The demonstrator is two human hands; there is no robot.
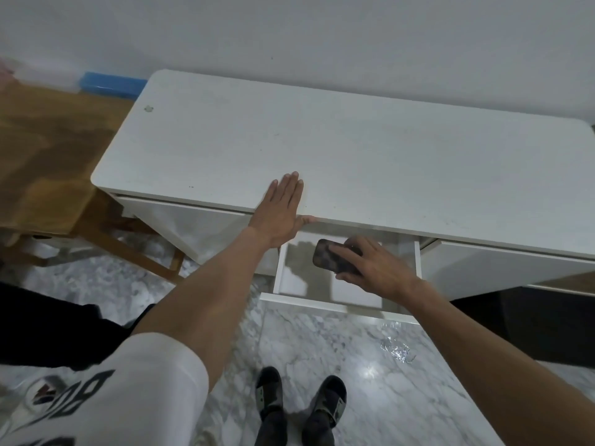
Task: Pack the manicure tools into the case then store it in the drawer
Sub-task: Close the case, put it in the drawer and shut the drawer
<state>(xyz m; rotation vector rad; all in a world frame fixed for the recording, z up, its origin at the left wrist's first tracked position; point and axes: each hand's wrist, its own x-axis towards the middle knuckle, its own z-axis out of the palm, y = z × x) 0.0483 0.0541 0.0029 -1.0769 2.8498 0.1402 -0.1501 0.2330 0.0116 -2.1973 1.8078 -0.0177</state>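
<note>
A dark brown, rounded manicure case [325, 255] hangs over the open white drawer [335, 304] in the middle of the white cabinet [354, 149]. My right hand [373, 265] grips the case from its right side, fingers above and thumb below. The case is closed, so no tools show. My left hand [283, 210] lies flat on the cabinet top at its front edge, just left of the drawer, fingers together and holding nothing. The drawer's inside looks bare and white.
A wooden table [42, 149] and a wooden frame stand left of the cabinet, with a blue box [112, 85] behind them by the wall. The floor [322, 349] is grey marble tile. My feet in dark sandals [302, 397] stand in front of the drawer.
</note>
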